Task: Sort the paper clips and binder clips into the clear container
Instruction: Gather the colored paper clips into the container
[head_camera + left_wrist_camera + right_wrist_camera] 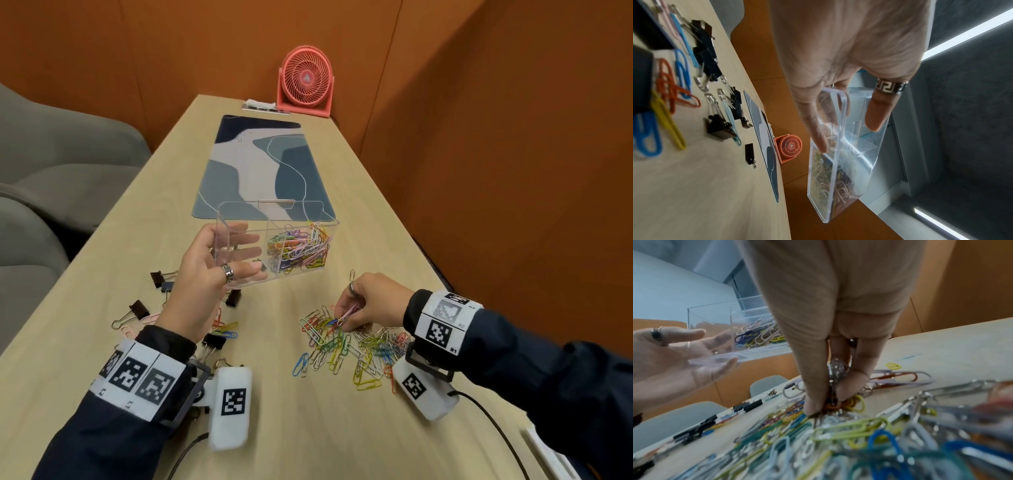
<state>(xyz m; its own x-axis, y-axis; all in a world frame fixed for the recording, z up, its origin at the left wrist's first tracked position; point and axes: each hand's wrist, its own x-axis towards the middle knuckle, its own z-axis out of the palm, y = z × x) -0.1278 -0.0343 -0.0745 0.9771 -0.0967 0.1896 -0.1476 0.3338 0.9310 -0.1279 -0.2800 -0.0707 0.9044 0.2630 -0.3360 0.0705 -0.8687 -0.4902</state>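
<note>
L hand (202, 274) grips clear container (274, 240) | R hand (373, 301) pinches paper clips (346, 313) | binder clips (138, 308) under L

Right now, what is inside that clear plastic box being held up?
The clear plastic box, held by the left hand, has a heap of coloured paper clips in its right compartment. The left compartment looks empty, though fingers behind its wall partly obscure it.

Bright even light; wrist views blurred near lens, edges warped
</note>
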